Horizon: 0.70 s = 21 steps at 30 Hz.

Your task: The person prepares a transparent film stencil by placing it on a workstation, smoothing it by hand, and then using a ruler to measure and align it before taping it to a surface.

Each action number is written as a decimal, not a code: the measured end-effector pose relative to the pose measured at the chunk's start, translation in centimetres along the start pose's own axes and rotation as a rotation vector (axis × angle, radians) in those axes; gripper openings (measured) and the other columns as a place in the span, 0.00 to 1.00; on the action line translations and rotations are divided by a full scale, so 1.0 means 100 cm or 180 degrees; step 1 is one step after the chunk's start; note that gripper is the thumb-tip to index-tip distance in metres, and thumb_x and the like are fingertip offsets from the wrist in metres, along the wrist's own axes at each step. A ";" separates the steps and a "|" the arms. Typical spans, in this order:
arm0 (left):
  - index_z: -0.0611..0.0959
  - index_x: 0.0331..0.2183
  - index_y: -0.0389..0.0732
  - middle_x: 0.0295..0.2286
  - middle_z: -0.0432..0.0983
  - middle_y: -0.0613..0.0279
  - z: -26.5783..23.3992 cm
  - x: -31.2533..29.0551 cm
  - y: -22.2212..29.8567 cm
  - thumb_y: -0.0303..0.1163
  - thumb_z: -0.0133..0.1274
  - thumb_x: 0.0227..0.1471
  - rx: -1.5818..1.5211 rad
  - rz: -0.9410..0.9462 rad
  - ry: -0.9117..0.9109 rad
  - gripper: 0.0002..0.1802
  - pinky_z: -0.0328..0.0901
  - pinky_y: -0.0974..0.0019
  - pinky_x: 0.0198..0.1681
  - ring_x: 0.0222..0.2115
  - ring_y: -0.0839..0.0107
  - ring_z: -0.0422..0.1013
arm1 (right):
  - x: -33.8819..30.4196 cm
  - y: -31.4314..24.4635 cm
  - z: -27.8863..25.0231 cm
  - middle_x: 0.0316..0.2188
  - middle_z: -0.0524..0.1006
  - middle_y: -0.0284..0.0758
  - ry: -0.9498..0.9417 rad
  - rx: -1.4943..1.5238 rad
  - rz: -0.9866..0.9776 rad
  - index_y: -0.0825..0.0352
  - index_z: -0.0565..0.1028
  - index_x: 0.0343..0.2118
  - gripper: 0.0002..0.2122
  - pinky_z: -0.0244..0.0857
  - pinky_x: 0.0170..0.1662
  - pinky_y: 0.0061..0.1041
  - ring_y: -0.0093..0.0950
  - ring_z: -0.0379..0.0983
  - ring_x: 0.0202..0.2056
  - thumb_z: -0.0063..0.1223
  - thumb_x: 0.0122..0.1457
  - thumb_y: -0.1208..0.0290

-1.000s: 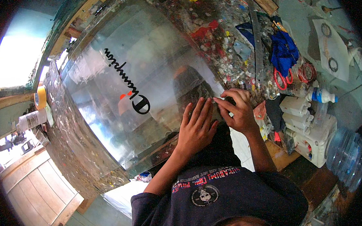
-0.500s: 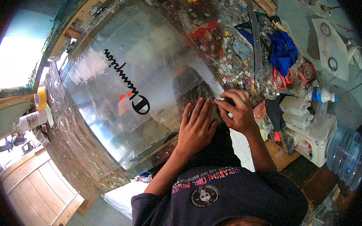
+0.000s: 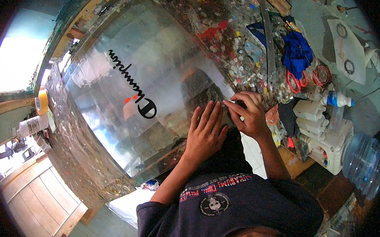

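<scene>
A clear, glossy plastic sheet (image 3: 161, 55) covers most of the worktable, with black script lettering (image 3: 130, 78) and a small red-orange mark on it. My left hand (image 3: 205, 128) lies flat on the sheet's near right part, fingers stretched out. Just right of it, at the sheet's near right corner, my right hand (image 3: 249, 113) has its thumb and forefinger pressed together in a pinch. The fingertips of both hands almost meet. Whatever the right fingertips pinch is too small to make out.
The paint-splattered tabletop (image 3: 239, 68) holds a long metal ruler (image 3: 268, 50), a blue cloth (image 3: 297, 52) and red-handled scissors (image 3: 295, 83) at right. Beyond stand white plastic containers (image 3: 328, 141) and a large water bottle (image 3: 364, 161). Yellow tape (image 3: 42, 102) sits at left.
Very little differs. My right fingertips have shifted slightly, and my left hand stays flat in nearly the same place.
</scene>
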<state>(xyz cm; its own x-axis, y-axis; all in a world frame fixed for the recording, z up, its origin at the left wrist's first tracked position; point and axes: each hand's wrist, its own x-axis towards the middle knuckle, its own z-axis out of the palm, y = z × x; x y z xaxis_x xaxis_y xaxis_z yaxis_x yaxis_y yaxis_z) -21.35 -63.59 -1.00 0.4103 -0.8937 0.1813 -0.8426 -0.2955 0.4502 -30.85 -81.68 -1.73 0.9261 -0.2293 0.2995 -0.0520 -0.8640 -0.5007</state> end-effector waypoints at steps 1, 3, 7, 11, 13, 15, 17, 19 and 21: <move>0.76 0.55 0.35 0.60 0.65 0.54 0.000 0.000 0.000 0.40 0.56 0.56 -0.0001 -0.0003 -0.0004 0.29 0.49 0.47 0.67 0.64 0.59 0.58 | 0.000 0.000 0.000 0.43 0.75 0.33 -0.0003 0.0003 0.0002 0.56 0.80 0.49 0.16 0.60 0.52 0.39 0.37 0.71 0.48 0.56 0.55 0.70; 0.76 0.54 0.35 0.60 0.66 0.55 0.000 0.001 0.000 0.40 0.56 0.55 -0.0017 -0.0026 -0.0031 0.28 0.49 0.47 0.67 0.64 0.59 0.58 | 0.001 0.000 0.000 0.42 0.75 0.33 -0.0008 0.0002 -0.0003 0.56 0.81 0.48 0.15 0.60 0.51 0.39 0.37 0.71 0.48 0.56 0.56 0.70; 0.77 0.54 0.35 0.60 0.66 0.55 0.000 0.001 0.000 0.40 0.56 0.55 -0.0016 -0.0022 -0.0025 0.28 0.49 0.47 0.67 0.63 0.60 0.59 | 0.001 -0.001 -0.001 0.42 0.76 0.33 0.0018 0.0001 -0.0006 0.57 0.81 0.46 0.14 0.60 0.52 0.39 0.37 0.71 0.48 0.56 0.56 0.70; 0.78 0.53 0.36 0.61 0.64 0.56 0.001 0.000 0.000 0.40 0.57 0.55 -0.0110 -0.0073 -0.0030 0.27 0.48 0.46 0.67 0.64 0.58 0.58 | 0.000 -0.001 -0.002 0.43 0.76 0.35 0.0051 0.0120 -0.0031 0.60 0.82 0.40 0.11 0.59 0.53 0.41 0.39 0.71 0.48 0.57 0.54 0.73; 0.78 0.53 0.36 0.62 0.64 0.56 0.000 0.001 0.000 0.40 0.57 0.55 -0.0117 -0.0076 -0.0037 0.27 0.48 0.46 0.67 0.64 0.57 0.58 | -0.001 0.000 -0.003 0.43 0.76 0.35 0.0081 0.0134 -0.0049 0.60 0.82 0.39 0.10 0.59 0.53 0.41 0.39 0.71 0.48 0.57 0.53 0.72; 0.77 0.53 0.36 0.62 0.64 0.56 0.000 0.001 0.000 0.39 0.58 0.54 -0.0121 -0.0069 -0.0030 0.27 0.48 0.45 0.67 0.64 0.57 0.58 | -0.002 0.000 -0.003 0.43 0.76 0.35 0.0073 0.0092 -0.0088 0.60 0.82 0.39 0.10 0.60 0.53 0.42 0.38 0.71 0.48 0.57 0.53 0.71; 0.77 0.53 0.36 0.62 0.64 0.56 0.000 0.001 0.000 0.39 0.58 0.54 -0.0122 -0.0070 -0.0036 0.27 0.48 0.45 0.67 0.64 0.57 0.58 | -0.003 0.001 -0.003 0.43 0.76 0.35 0.0050 0.0074 -0.0143 0.60 0.82 0.39 0.10 0.60 0.53 0.42 0.38 0.71 0.48 0.57 0.53 0.71; 0.77 0.53 0.36 0.61 0.64 0.56 0.000 0.001 0.000 0.39 0.58 0.54 -0.0125 -0.0071 -0.0042 0.28 0.49 0.45 0.67 0.64 0.57 0.58 | -0.004 0.001 -0.003 0.43 0.76 0.35 0.0026 0.0054 -0.0197 0.60 0.82 0.38 0.10 0.60 0.53 0.43 0.38 0.71 0.48 0.57 0.52 0.71; 0.77 0.53 0.36 0.61 0.65 0.56 0.000 0.001 0.000 0.38 0.58 0.54 -0.0224 -0.0111 -0.0009 0.27 0.48 0.45 0.67 0.63 0.57 0.59 | -0.004 0.001 -0.002 0.43 0.76 0.33 -0.0036 0.0035 -0.0213 0.57 0.82 0.39 0.10 0.60 0.54 0.40 0.37 0.72 0.49 0.58 0.53 0.67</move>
<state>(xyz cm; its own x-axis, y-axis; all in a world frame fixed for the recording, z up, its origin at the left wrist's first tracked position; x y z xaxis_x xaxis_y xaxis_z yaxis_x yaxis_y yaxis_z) -21.32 -63.68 -1.00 0.4379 -0.8843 0.1621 -0.8012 -0.3022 0.5165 -31.28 -81.78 -1.72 0.9316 -0.1659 0.3235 0.0144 -0.8723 -0.4888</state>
